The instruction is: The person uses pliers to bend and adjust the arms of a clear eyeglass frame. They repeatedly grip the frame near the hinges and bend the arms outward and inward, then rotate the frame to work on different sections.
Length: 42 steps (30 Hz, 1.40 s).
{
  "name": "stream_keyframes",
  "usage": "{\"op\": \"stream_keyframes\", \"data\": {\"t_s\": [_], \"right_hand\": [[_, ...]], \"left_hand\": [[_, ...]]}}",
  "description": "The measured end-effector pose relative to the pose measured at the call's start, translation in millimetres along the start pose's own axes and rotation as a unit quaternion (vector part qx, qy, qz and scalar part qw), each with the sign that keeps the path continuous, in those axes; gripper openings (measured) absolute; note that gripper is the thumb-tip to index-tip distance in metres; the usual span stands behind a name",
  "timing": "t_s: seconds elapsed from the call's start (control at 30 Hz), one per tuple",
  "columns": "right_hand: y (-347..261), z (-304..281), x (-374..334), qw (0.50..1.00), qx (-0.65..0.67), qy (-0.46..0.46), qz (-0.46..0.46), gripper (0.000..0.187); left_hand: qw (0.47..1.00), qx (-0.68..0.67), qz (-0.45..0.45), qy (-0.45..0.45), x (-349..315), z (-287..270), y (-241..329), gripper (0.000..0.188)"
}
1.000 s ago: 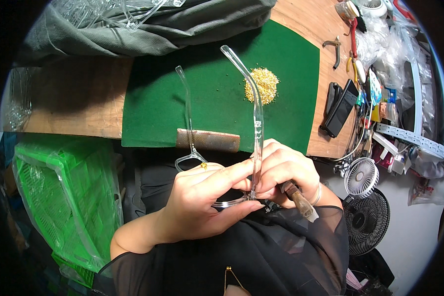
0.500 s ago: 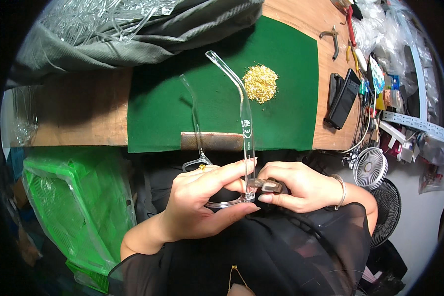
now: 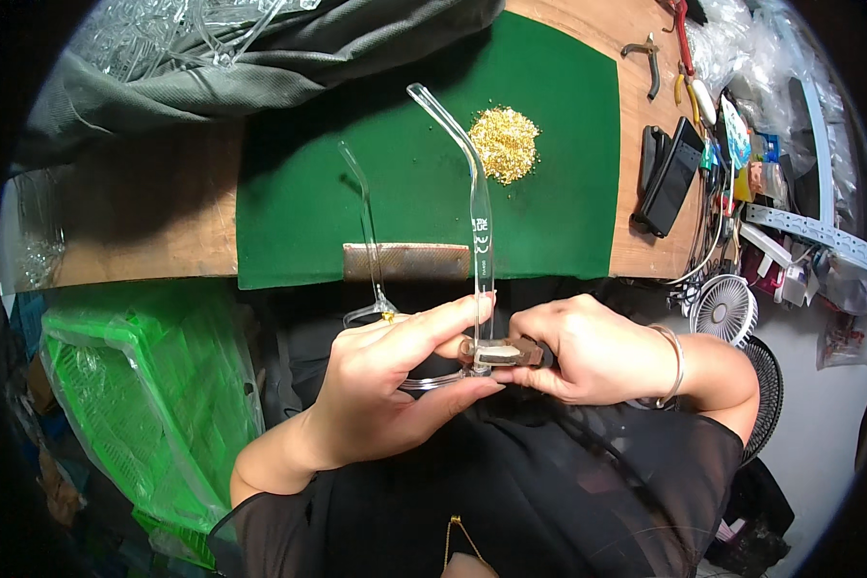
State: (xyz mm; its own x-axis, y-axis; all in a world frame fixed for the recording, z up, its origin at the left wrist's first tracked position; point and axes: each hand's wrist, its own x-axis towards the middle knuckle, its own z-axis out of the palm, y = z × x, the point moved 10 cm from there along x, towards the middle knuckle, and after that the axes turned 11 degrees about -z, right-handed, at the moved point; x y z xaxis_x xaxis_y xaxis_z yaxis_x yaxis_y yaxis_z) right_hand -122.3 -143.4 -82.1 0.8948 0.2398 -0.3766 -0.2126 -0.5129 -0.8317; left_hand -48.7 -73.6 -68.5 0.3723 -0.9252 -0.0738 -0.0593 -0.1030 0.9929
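Observation:
A pair of clear plastic eyeglasses frames [image 3: 480, 197] is pinched in my left hand [image 3: 380, 385], near the hinge of the right-hand temple arm. Both temple arms point up and away over the table edge, and the rims are partly hidden behind my fingers. My right hand [image 3: 597, 352] is closed round a small pair of pliers [image 3: 515, 353] with worn, brownish metal jaws. Those jaws lie across the temple at its hinge end. The pliers' handles are hidden inside my right hand. On the green mat [image 3: 573, 212] beyond sits a heap of tiny gold-coloured pieces [image 3: 504, 144].
A grey cloth [image 3: 356, 58] with many clear frames [image 3: 183, 43] lies at the far left. A brown strip [image 3: 409, 261] edges the mat. At the right are a black phone [image 3: 672, 178], cutters [image 3: 651, 67] and a white fan [image 3: 722, 310]. A green crate [image 3: 135, 385] stands at lower left.
The pliers have moved left and turned, so their jaws now cross the temple at its hinge. My right hand has shifted with them. The view has moved slightly.

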Motion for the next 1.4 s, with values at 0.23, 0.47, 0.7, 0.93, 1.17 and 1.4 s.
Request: {"op": "stream_keyframes", "data": {"t_s": [0.23, 0.47, 0.7, 0.93, 1.17, 1.4], "right_hand": [[2, -6, 1, 1.000, 0.004, 0.011, 0.006, 0.030], [0, -13, -3, 0.996, -0.040, 0.031, -0.080, 0.022], [-17, -21, -1, 0.957, -0.191, 0.103, -0.194, 0.023], [-26, -24, -3, 0.921, -0.249, 0.157, -0.257, 0.024], [-11, -14, -5, 0.943, -0.240, 0.099, -0.207, 0.027], [11, -30, -9, 0.972, -0.139, 0.112, -0.153, 0.031]], "left_hand": [[0.999, -0.004, -0.031, 0.016, 0, -1, -1, 0.056], [1.000, 0.022, 0.002, 0.020, 1, -2, 4, 0.052], [0.990, 0.113, 0.079, 0.030, -2, 1, 20, 0.045], [0.985, 0.146, 0.087, 0.020, -3, 6, 25, 0.043], [0.986, 0.150, 0.068, -0.004, -2, 16, 18, 0.046], [0.992, 0.101, 0.071, 0.035, 3, 1, 16, 0.055]]}}
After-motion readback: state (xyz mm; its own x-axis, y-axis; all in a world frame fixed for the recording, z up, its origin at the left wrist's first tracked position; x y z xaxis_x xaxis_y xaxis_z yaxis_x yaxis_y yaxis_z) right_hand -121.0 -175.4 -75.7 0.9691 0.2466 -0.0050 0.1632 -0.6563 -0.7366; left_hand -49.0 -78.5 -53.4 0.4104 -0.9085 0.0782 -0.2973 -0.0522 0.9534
